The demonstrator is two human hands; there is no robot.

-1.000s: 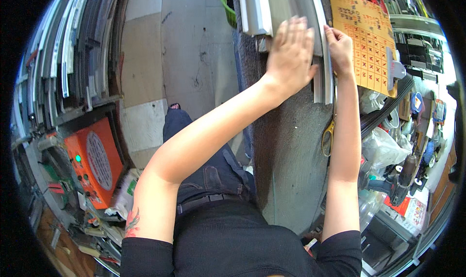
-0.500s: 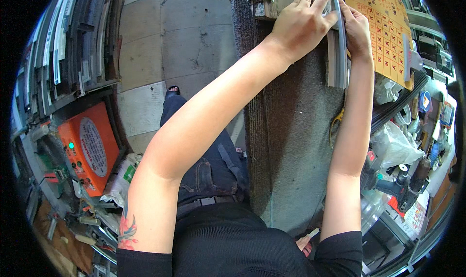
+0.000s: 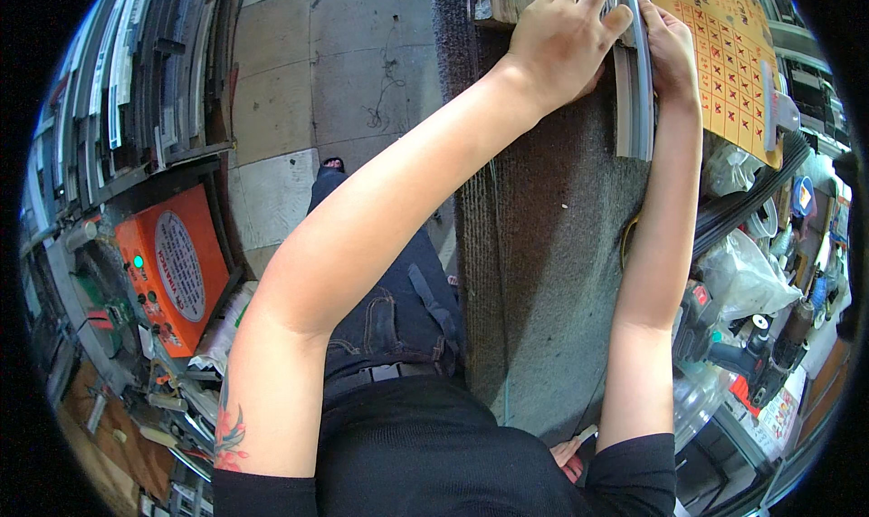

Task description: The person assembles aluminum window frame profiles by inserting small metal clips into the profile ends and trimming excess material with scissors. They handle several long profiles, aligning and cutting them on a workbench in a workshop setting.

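Note:
Near the top edge, a long grey metal profile (image 3: 637,110) with a ridged side stands between my hands over the carpeted bench. My left hand (image 3: 563,42) reaches across to it from the left, its upper fingers long and apart. Its thumb lies against the profile, and another finger curls beneath the palm. From the right, my right hand (image 3: 672,51) pinches the profile's edge between thumb and fingers. The far end of the profile and some fingertips are cut off by the picture's edge. An orange card (image 3: 724,73) with a grid of crosses lies right of my right hand.
Dark carpet (image 3: 552,236) covers the bench. A cordless drill (image 3: 738,359), clear plastic bags (image 3: 747,272) and small tools crowd the right side. At left, an orange machine box (image 3: 172,268) sits below a rack of metal profiles (image 3: 145,82). Floor tiles (image 3: 353,55) show between.
The view has shifted slightly, moving the surroundings a little rightward. Both hands stay at the profile, with the left thumb and fingers slightly repositioned.

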